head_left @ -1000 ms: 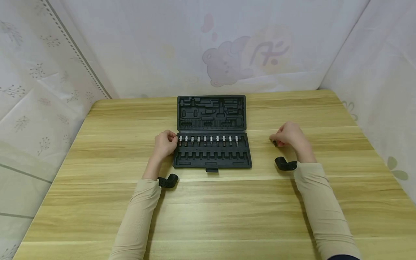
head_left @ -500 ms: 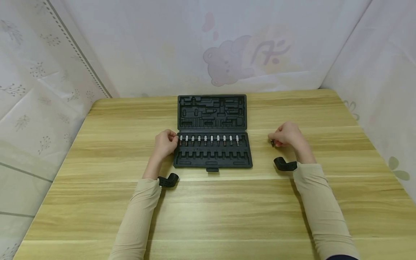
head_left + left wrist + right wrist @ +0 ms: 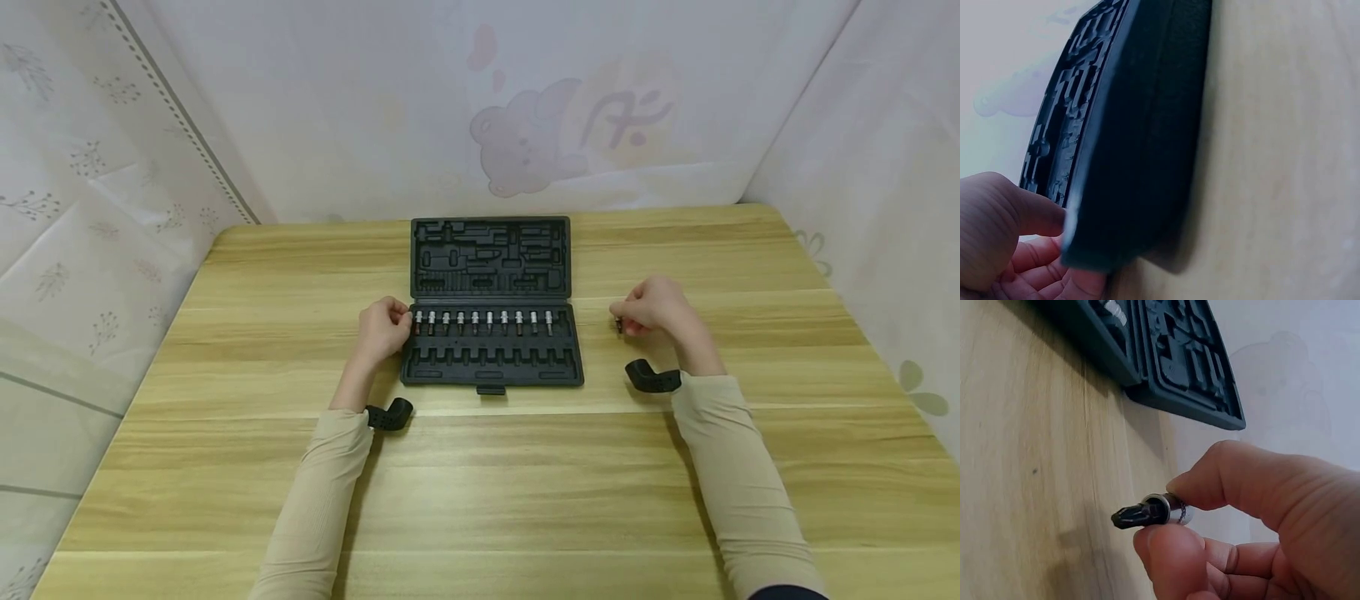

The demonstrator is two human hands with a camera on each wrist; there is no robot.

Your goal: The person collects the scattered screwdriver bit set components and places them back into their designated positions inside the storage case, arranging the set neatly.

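Note:
An open black socket case (image 3: 491,372) lies on the table, its lid (image 3: 491,257) folded back. Across its lower half runs a row of several silver bit sockets (image 3: 475,322); the slots in front of them hold none. My left hand (image 3: 381,329) grips the case's left edge, with the thumb (image 3: 1041,212) against one side and curled fingers (image 3: 1038,272) beneath in the left wrist view. To the right of the case, my right hand (image 3: 656,305) pinches one bit socket (image 3: 1175,509) between thumb and fingers. Its dark cross-shaped tip points away from the palm.
The wooden table (image 3: 562,483) extends all round the case. A pale patterned curtain (image 3: 337,108) hangs behind it and at both sides. Black wrist cameras (image 3: 390,414) are strapped on, and a latch (image 3: 491,390) sticks out at the case's front.
My right hand has moved slightly left towards the case with the bit socket, whose tip shows more clearly. My left hand has stayed at the case's left edge.

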